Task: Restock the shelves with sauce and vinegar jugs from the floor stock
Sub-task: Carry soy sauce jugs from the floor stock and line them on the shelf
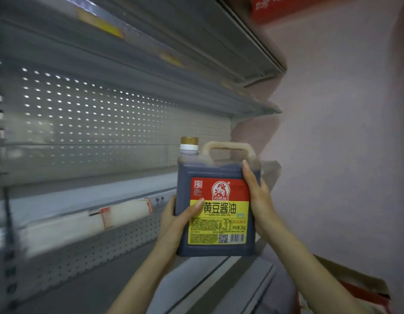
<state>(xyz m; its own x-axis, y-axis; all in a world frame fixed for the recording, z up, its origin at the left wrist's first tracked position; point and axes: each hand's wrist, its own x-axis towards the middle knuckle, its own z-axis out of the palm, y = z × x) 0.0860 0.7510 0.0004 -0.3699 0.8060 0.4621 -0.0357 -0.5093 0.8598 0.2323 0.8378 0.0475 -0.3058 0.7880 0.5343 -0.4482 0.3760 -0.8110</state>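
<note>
A dark soy sauce jug (217,175) with a red and yellow label, a gold cap and a pale handle is held upright in front of me. My left hand (177,214) grips its left side, thumb across the yellow label. Holding the right edge is my right hand (256,193), fingers up along the jug's shoulder. The jug hangs in the air at the right end of the grey shelf (94,193), level with its front edge.
Grey metal shelves with a perforated back panel (94,114) fill the left. Price tag strips (106,217) run along the shelf front. A pink wall (332,132) stands right. A cardboard box (355,288) sits low right and a red box (266,7) on top.
</note>
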